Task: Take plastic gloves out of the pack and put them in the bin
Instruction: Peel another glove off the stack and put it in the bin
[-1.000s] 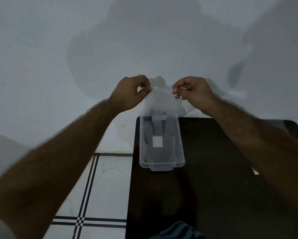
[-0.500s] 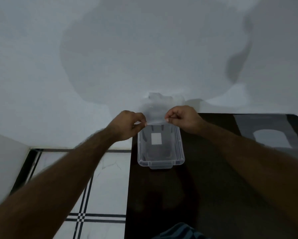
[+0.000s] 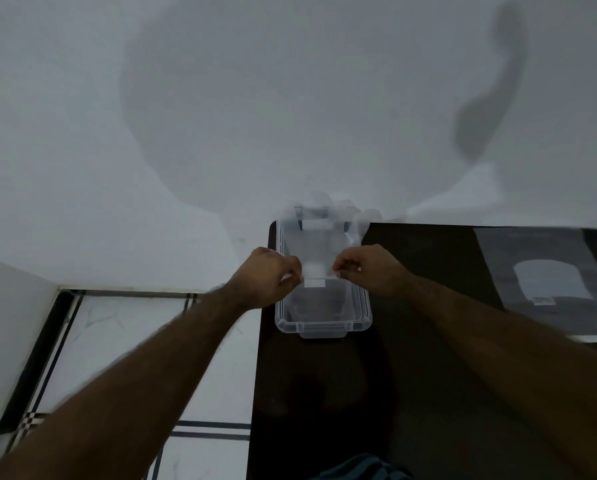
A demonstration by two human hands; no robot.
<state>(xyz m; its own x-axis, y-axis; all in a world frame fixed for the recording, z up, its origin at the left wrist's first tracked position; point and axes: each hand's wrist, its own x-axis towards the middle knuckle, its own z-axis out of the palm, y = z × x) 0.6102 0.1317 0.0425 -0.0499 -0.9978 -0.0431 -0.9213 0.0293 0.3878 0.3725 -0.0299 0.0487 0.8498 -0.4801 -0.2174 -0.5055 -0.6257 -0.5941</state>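
Note:
A thin, see-through plastic glove point(image 3: 324, 233) is stretched flat over a clear plastic bin point(image 3: 323, 325) at the far left of a dark table. My left hand point(image 3: 267, 277) pinches the glove's near left corner. My right hand point(image 3: 368, 270) pinches its near right corner. The glove's fingers reach past the bin's far rim and look blurred. The glove pack point(image 3: 553, 289), a flat grey bag with a pale window, lies at the table's far right, away from both hands.
The dark table point(image 3: 411, 393) stands against a pale wall point(image 3: 221, 98). To its left is a white tiled floor point(image 3: 124, 341) with black lines. A striped cloth point(image 3: 363, 469) shows at the bottom edge.
Both hands have come down and toward me with the glove, from up in front of the wall to just over the bin. The view has tilted, bringing the pack into sight.

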